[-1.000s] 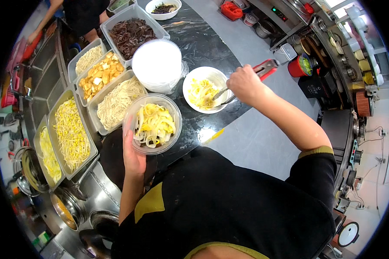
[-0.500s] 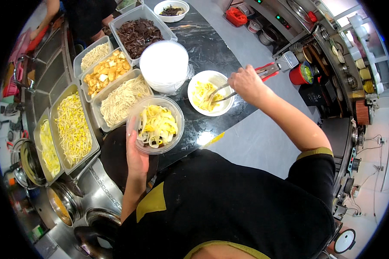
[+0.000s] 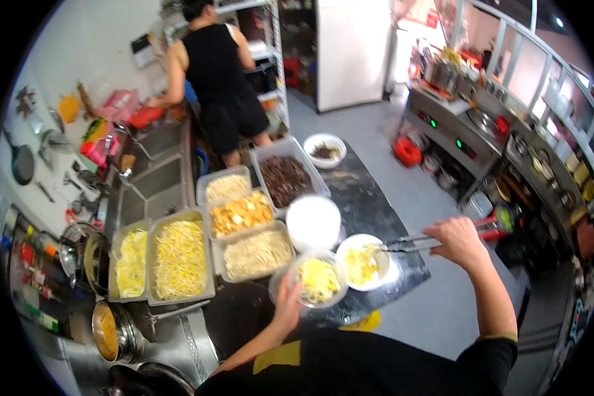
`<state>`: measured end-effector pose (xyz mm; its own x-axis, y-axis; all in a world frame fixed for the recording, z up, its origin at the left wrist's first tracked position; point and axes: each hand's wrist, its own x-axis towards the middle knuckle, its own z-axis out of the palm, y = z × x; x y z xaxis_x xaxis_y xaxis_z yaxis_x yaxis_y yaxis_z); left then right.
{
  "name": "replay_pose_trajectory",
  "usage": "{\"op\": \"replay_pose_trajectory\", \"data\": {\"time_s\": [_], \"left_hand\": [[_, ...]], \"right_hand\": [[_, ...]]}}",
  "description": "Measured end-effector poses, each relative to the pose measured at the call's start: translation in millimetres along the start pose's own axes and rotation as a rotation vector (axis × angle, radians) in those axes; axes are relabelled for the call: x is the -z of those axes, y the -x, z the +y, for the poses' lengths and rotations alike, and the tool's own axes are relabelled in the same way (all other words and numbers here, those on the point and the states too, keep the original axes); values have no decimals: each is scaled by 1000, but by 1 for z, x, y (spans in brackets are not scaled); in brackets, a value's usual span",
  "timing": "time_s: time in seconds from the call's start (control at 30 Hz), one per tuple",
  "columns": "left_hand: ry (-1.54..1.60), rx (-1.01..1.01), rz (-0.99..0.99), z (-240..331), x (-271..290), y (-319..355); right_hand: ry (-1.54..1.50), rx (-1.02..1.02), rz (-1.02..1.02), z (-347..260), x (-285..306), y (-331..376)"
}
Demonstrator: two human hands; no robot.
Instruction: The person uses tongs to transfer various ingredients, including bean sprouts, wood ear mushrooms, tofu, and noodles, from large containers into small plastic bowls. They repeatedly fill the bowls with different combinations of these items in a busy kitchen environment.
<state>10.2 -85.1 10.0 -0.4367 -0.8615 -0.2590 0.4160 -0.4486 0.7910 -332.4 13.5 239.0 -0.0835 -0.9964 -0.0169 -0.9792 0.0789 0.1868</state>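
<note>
My left hand (image 3: 287, 305) grips the side of a clear round plastic bowl (image 3: 342, 271) holding pale yellow, cabbage-like strips. Just right of it, on the dark marbled tabletop (image 3: 369, 198), stands a white bowl (image 3: 384, 265) with similar yellow pieces inside. My right hand (image 3: 457, 241) is closed around metal tongs (image 3: 408, 245) with red handles. Their tips reach over the far right rim of the white bowl; blur hides whether they pinch anything. Behind the two bowls rises a white round stack (image 3: 313, 223), seemingly of bowls or lids.
Left of the bowls, tubs hold bean sprouts (image 3: 180, 257), shredded strips (image 3: 257, 254), fried tofu-like cubes (image 3: 241, 214) and dark fungus-like pieces (image 3: 285, 179). Another white bowl (image 3: 342, 148) sits at the far end. A person in black (image 3: 214, 72) stands by the sinks (image 3: 158, 171).
My view has tilted up, bringing the other person and the far room into sight. The tongs have drawn back from the food to the white bowl's rim, with my right hand farther from it.
</note>
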Motion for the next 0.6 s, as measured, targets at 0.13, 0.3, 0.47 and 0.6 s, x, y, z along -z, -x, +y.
{"op": "replay_pose_trajectory", "data": {"time_s": [0.13, 0.3, 0.47, 0.6], "left_hand": [[-3, 38, -88, -9, -12, -9], [30, -16, -164, -8, -23, -5], [91, 0, -188, -2, -37, 1], [152, -83, -230, -4, -40, 4]], "right_hand": [[-220, -59, 138, 6, 55, 32], [-509, -14, 233, 2, 95, 46], [-518, 204, 180, -11, 79, 32], [-301, 241, 54, -43, 42, 2]]}}
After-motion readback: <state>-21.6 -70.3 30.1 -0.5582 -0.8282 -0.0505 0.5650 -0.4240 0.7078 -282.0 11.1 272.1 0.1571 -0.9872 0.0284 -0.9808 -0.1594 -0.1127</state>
